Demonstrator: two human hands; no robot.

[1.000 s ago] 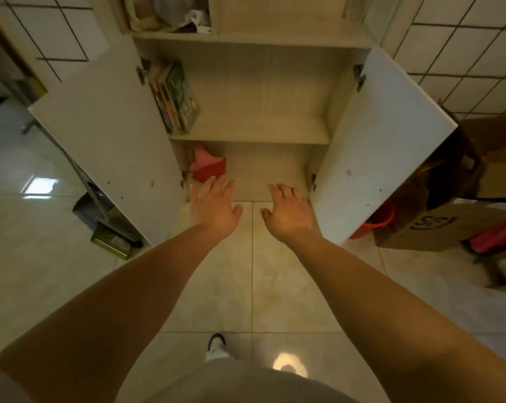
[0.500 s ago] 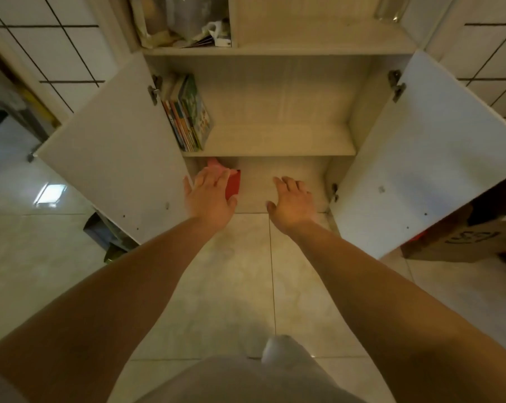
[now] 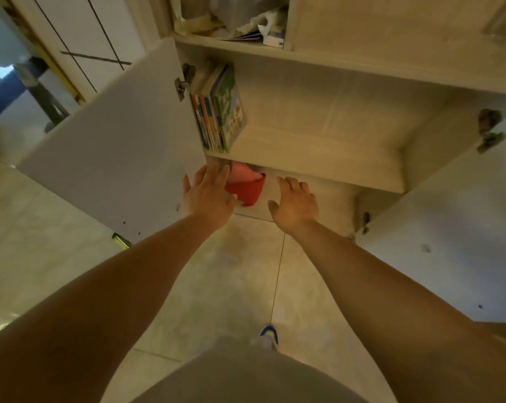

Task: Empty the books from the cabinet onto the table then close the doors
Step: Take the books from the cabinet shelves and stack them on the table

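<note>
left hand (image 3: 206, 196) and right hand (image 3: 295, 203) nearer cabinet (image 3: 318, 135) (both empty)

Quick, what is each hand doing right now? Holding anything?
Left hand: open, fingers spread, holding nothing, in front of the red container.
Right hand: open, fingers relaxed, holding nothing.

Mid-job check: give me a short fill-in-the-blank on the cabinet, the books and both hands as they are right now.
1. Both cabinet doors stand ____.
2. The books stand upright at the ____ end of their shelf.
3. The left hand and right hand hold ____.
4. The red container sits on the shelf ____ the books.

Missing words: open; left; nothing; below
</note>
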